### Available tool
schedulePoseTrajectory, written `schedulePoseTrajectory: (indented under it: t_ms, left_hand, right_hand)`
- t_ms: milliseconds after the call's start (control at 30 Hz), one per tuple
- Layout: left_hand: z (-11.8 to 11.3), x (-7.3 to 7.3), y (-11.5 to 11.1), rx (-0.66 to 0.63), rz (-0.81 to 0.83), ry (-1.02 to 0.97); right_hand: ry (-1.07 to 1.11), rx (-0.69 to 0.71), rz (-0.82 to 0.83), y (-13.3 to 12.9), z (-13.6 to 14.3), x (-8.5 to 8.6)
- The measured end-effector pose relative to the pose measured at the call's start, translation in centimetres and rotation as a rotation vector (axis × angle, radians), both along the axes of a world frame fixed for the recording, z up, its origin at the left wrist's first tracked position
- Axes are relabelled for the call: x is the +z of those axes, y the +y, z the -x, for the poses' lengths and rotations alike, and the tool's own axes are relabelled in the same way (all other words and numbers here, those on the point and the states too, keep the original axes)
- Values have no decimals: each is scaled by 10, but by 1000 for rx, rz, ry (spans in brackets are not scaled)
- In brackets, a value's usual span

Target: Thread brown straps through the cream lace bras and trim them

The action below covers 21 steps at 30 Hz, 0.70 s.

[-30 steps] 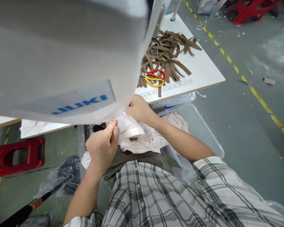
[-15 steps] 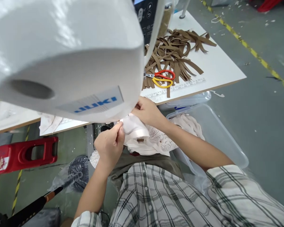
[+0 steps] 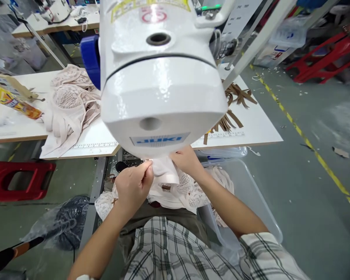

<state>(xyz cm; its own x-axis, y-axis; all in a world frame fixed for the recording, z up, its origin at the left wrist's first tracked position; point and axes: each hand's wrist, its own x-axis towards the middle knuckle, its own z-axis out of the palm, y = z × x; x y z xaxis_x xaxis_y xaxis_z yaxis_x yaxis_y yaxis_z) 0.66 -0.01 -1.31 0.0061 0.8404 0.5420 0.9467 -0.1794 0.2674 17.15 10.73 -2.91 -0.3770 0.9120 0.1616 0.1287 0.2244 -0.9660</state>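
Note:
Under the head of a white JUKI sewing machine (image 3: 163, 89), both my hands hold a pale pink lace garment (image 3: 165, 171) that looks like a bra. My left hand (image 3: 135, 184) pinches its edge between thumb and fingers, left of the machine's lower end. At the right, my right hand (image 3: 186, 160) grips the cloth with curled fingers; its fingertips are partly hidden behind the fabric and the machine head. The rest of the garment hangs down in folds over my lap, lace showing on both sides. The needle area is hidden by the machine head.
Similar lace garments (image 3: 72, 105) lie heaped on the table at left, beside a yellow packet (image 3: 14, 102). Brown strips (image 3: 226, 122) lie on the right tabletop. A clear plastic bin (image 3: 251, 186) with pale cloth stands at lower right. A red stool (image 3: 20, 181) is at left.
My view has shifted and tilted up, so more of the machine, the left table and the background shows. Both hands keep their grip on the garment near the machine, with little visible movement.

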Motion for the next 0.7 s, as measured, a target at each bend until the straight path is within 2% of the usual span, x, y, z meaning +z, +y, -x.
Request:
schedulePoseTrajectory:
  t_ms: [300, 500, 600, 700]
  left_hand:
    - [3, 0, -2, 17, 32, -40]
    - [5, 2, -2, 47, 50, -111]
    - [5, 5, -2, 52, 79, -186]
    - [6, 9, -5, 32, 96, -241]
  right_hand:
    - [19, 31, 16, 0, 0, -1]
    - [40, 6, 91, -3, 1, 0]
    - [179, -45, 204, -11, 2, -7]
    - [400, -71, 476, -28, 1, -16]
